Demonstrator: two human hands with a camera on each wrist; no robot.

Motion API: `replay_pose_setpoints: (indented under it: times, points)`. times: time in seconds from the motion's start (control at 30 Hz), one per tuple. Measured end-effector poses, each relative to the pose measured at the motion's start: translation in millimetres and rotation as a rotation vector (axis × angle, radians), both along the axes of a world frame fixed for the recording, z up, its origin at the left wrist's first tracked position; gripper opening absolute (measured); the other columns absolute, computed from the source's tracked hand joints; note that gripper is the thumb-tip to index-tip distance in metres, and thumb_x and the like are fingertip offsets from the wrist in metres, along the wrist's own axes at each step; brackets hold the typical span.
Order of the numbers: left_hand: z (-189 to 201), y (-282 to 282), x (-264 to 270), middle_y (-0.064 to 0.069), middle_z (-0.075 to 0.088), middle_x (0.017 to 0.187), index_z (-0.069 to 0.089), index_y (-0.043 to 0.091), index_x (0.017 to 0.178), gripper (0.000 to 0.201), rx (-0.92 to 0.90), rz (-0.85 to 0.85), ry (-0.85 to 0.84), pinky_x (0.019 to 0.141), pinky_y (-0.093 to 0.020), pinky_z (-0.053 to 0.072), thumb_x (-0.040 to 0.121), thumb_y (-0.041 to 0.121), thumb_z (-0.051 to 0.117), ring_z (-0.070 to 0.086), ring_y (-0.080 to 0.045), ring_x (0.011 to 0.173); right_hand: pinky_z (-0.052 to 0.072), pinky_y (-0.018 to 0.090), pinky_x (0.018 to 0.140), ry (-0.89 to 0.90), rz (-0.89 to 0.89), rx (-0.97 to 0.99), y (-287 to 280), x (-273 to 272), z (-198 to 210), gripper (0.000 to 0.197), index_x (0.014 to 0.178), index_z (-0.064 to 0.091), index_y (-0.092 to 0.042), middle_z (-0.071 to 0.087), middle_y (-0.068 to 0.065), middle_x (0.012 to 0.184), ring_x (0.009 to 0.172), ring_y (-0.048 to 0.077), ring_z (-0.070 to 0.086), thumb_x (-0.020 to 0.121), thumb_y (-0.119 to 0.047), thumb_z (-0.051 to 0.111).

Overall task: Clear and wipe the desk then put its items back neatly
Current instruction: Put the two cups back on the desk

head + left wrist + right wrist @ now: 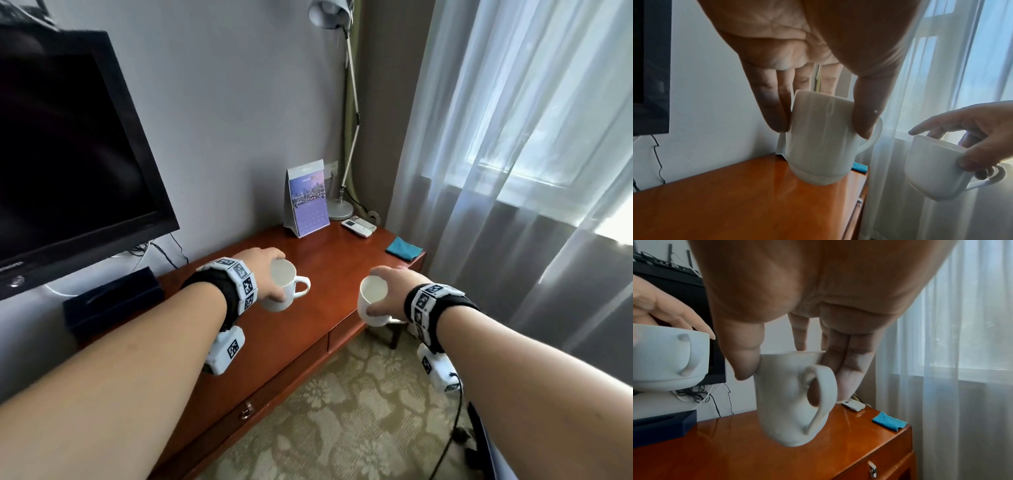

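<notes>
Each of my hands carries a white mug from above by its rim. My left hand grips one white mug over the middle of the reddish wooden desk; its handle points right. In the left wrist view that mug hangs a little above the desk, fingers on one side and thumb on the other. My right hand grips the second mug above the desk's front edge. The right wrist view shows this mug tilted, clear of the desk, handle toward the camera.
A folded teal cloth lies at the desk's right end. A tent calendar, a lamp base and a white remote stand at the back right. A dark box sits left under the TV. Curtains hang right.
</notes>
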State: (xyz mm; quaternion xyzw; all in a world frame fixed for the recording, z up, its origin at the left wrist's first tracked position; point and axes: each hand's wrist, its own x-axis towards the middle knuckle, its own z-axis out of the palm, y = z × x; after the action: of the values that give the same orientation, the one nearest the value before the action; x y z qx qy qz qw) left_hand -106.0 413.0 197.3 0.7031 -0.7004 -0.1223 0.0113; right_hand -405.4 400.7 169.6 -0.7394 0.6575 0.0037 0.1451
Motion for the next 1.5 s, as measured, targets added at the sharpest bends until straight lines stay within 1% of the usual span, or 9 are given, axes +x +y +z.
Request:
replay_pose_setpoints:
  times: [0.13,0.23,0.37,0.5,0.6,0.9,1.07,1.3,1.5]
  points:
    - [9,-36,-12,0.0,0.057,0.13,0.043,0.038,0.147,0.098,-0.029,0.085,0.003,0.09,-0.034,0.054,0.057,0.05,0.08,0.062,-0.024,0.107,0.054,0.041,0.092,-0.012,0.042,-0.017,-65,-11,12,0.089,0.148,0.038,-0.044,0.053,-0.004,0.129,0.113,0.024,0.058,0.07,-0.06,0.077]
    - [-1,-50,-11,0.002,0.056,0.127,0.043,0.039,0.145,0.097,0.013,0.121,-0.019,0.087,-0.032,0.052,0.055,0.053,0.076,0.061,-0.022,0.105,0.057,0.044,0.091,-0.001,0.079,-0.005,-100,-10,9,0.091,0.149,0.038,-0.043,0.052,-0.004,0.127,0.112,0.025,0.06,0.068,-0.06,0.077]
    - [-17,-72,2,0.003,0.056,0.127,0.043,0.04,0.144,0.096,0.081,0.145,-0.084,0.092,-0.035,0.053,0.056,0.053,0.078,0.061,-0.021,0.109,0.059,0.041,0.085,-0.011,0.147,0.051,-140,5,-6,0.097,0.15,0.037,-0.044,0.052,-0.006,0.127,0.11,0.024,0.06,0.064,-0.061,0.079]
    - [-29,-110,27,0.004,0.055,0.128,0.042,0.042,0.145,0.102,0.104,0.176,-0.088,0.093,-0.036,0.054,0.05,0.056,0.075,0.061,-0.021,0.11,0.053,0.036,0.083,-0.004,0.208,0.082,-184,31,-22,0.097,0.152,0.036,-0.041,0.052,-0.003,0.134,0.115,0.025,0.059,0.068,-0.057,0.081]
    - [-41,-151,48,0.006,0.054,0.129,0.041,0.043,0.145,0.103,0.121,0.19,-0.081,0.093,-0.038,0.054,0.048,0.056,0.075,0.06,-0.021,0.111,0.054,0.036,0.084,-0.008,0.233,0.094,-224,54,-31,0.097,0.152,0.036,-0.039,0.052,-0.004,0.133,0.114,0.024,0.06,0.067,-0.055,0.08]
    - [-79,-295,109,0.007,0.051,0.135,0.038,0.041,0.149,0.098,0.127,0.142,-0.003,0.088,-0.031,0.051,0.063,0.045,0.084,0.06,-0.02,0.112,0.055,0.043,0.091,0.016,0.206,0.117,-354,129,-50,0.09,0.144,0.042,-0.038,0.052,-0.001,0.124,0.107,0.025,0.06,0.065,-0.059,0.078]
    - [-104,-334,138,0.009,0.047,0.148,0.03,0.033,0.154,0.111,0.185,0.18,0.031,0.097,-0.035,0.051,0.057,0.051,0.082,0.057,-0.02,0.123,0.055,0.043,0.09,0.024,0.226,0.198,-402,166,-77,0.086,0.141,0.044,-0.038,0.05,-0.003,0.12,0.105,0.025,0.06,0.065,-0.058,0.078]
    - [-149,-370,168,0.012,0.054,0.127,0.044,0.037,0.133,0.092,0.282,0.275,0.089,0.091,-0.037,0.053,0.049,0.054,0.077,0.059,-0.018,0.106,0.055,0.04,0.089,0.071,0.388,0.307,-469,218,-137,0.084,0.144,0.043,-0.038,0.051,0.001,0.13,0.108,0.027,0.06,0.069,-0.057,0.077]
    - [-187,-388,172,0.014,0.049,0.118,0.045,0.039,0.125,0.078,0.381,0.4,0.117,0.077,-0.032,0.051,0.057,0.047,0.083,0.06,-0.018,0.094,0.055,0.042,0.094,0.081,0.47,0.33,-530,260,-184,0.087,0.149,0.036,-0.032,0.048,0.006,0.136,0.111,0.033,0.062,0.074,-0.053,0.075]
